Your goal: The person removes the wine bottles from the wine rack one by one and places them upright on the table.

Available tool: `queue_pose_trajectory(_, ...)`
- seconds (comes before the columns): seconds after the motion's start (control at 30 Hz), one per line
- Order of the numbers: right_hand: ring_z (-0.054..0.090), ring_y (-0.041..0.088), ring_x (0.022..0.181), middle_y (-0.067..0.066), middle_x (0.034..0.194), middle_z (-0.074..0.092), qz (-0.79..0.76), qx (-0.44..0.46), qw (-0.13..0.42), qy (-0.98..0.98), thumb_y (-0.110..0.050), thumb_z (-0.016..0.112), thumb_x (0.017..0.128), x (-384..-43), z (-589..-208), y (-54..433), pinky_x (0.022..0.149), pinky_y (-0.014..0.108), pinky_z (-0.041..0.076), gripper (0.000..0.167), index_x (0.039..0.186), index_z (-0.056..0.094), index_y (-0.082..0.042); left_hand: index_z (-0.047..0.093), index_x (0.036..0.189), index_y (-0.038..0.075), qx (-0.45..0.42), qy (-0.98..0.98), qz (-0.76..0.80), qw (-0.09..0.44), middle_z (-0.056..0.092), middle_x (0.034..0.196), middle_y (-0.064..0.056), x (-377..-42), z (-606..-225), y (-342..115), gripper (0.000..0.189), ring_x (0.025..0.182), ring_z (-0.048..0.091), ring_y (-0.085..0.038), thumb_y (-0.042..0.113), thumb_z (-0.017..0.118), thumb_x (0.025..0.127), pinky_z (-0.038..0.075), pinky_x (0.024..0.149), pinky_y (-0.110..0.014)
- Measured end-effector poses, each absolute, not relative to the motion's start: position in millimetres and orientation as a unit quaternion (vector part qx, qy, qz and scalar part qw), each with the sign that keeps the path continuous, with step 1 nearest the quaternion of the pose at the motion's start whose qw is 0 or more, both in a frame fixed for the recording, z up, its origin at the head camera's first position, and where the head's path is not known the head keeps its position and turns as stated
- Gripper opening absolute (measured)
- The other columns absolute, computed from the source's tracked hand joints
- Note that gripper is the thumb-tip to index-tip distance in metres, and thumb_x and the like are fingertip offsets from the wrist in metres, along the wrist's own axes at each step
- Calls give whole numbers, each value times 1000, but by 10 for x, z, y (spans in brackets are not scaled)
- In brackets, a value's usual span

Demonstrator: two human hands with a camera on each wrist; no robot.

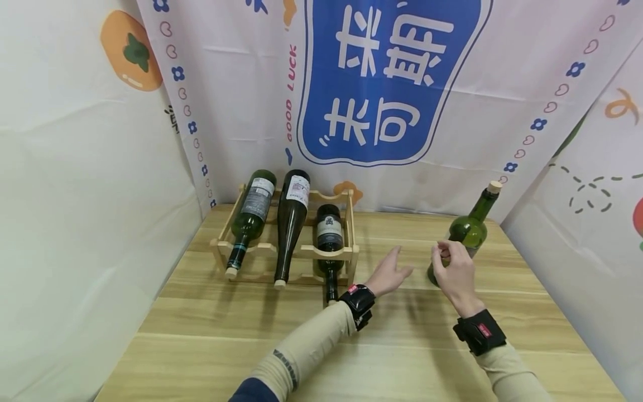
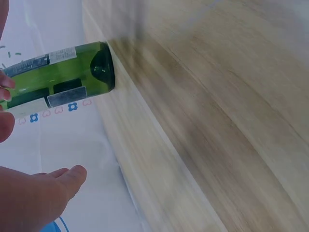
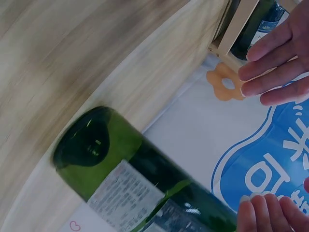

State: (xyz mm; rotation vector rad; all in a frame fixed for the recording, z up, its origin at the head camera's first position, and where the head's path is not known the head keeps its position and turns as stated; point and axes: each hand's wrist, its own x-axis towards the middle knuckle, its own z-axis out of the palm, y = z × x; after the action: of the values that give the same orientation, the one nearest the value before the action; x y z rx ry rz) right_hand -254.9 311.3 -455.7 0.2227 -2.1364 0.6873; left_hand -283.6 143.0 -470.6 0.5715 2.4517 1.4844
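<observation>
A green glass wine bottle (image 1: 469, 230) with a cork (image 1: 494, 187) in its neck stands at the right of the table. My right hand (image 1: 457, 274) is in front of it, thumb and fingers loosely bent with nothing between them. From the head view I cannot tell whether it touches the glass. The bottle's base and labels (image 3: 126, 193) show in the right wrist view. My left hand (image 1: 387, 274) hovers to the left of the bottle, fingers extended and holding nothing. Its palm side faces the bottle, a gap away.
A wooden wine rack (image 1: 351, 223) stands at the back left. Three corked bottles lie in it, necks forward: one green (image 1: 249, 215), one dark and slim (image 1: 290, 229), one dark with a grey label (image 1: 329, 231). Printed cloth (image 1: 251, 111) hangs behind the wooden table (image 1: 392, 357).
</observation>
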Motion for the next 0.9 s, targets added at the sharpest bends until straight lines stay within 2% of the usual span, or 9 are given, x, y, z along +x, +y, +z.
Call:
queue_pose_trajectory(0.23,59,32,72,20,88,64,285,91,415,-860,-4,64,88,-2592,-4615,2992,66,16,38,16,97,65,9,26,151,6,201,826,514,116,39,151,-15,-2769,-4662,1266,67,137,43,-28,34,54,97,41,111,-43)
queue_pose_trajectory(0.37,61,33,74,20,90,65,288,91,402,-864,-6,63,89,-2598,-4610,2911,64,30,47,17,99,65,8,29,150,5,207,821,519,119,43,148,-17,-2744,-4637,1184,63,134,45,-30,34,52,99,43,110,-42)
queue_pose_trajectory(0.5,62,34,76,21,92,66,293,90,391,-868,-7,63,90,-2597,-4583,2843,62,43,50,17,100,65,6,32,148,4,210,811,532,120,46,145,-18,-2735,-4608,1109,60,133,47,-31,31,53,99,43,110,-41)
queue_pose_trajectory(0.9,60,32,77,20,93,65,294,100,377,-872,-7,63,91,-2611,-4562,2727,66,42,50,16,102,65,4,43,139,-4,221,789,563,104,56,133,-23,-2704,-4585,870,50,121,57,-33,24,53,99,50,102,-36)
